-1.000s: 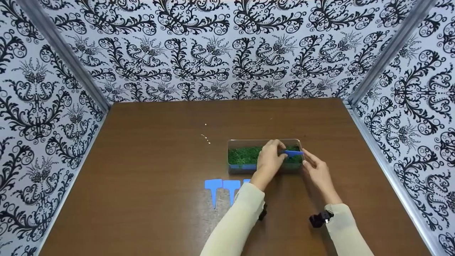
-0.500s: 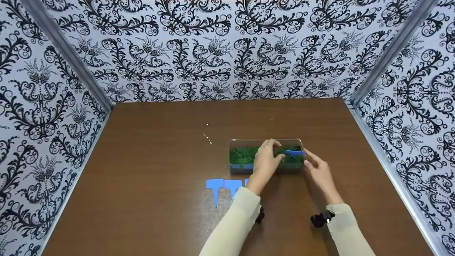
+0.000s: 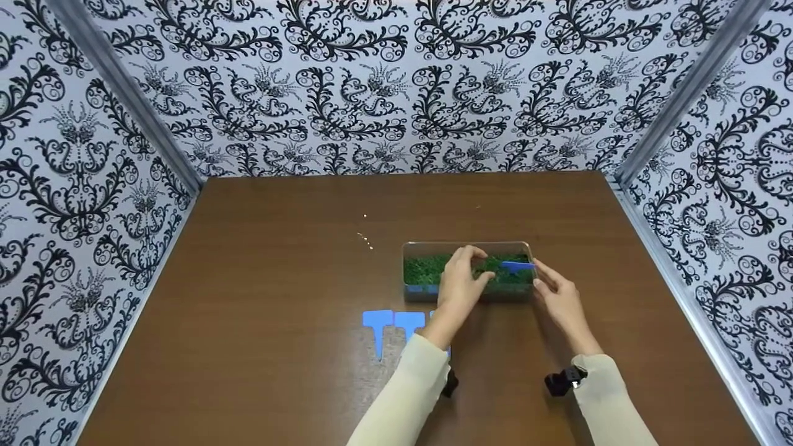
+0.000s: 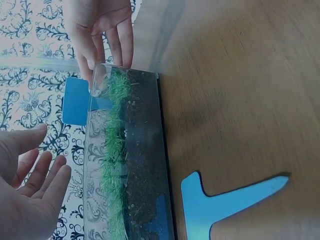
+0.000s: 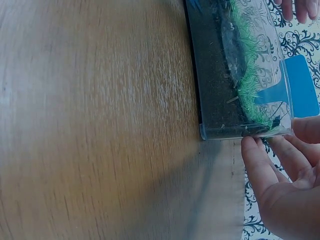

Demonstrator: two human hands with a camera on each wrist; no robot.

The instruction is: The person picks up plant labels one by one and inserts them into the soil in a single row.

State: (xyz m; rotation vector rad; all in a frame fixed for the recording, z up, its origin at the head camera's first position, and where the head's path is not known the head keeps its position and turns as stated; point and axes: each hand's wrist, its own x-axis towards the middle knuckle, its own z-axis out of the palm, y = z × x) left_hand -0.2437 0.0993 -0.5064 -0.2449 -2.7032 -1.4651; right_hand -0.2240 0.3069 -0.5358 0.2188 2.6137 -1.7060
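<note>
Presently logged from my head and wrist feeds: one clear rectangular box (image 3: 464,243) on a brown wooden desk (image 3: 279,279), containing dark soil (image 4: 145,120) topped with green grass (image 3: 424,269). One T-shaped blue label (image 4: 76,101), plain-faced, standing in the grass near the box's right end, its head above the rim. Three loose blue tags (image 3: 378,318), same T shape, lying on the desk before the box, the third mostly hidden by the left forearm. Left hand (image 3: 458,285): above the box, fingers loosely curved and spread, released, apart from the label. Right hand (image 3: 560,297): fingers extended, tips touching the box's right end wall, beside the label. Backdrop: white wall covering (image 3: 347,80), black scroll print.
</note>
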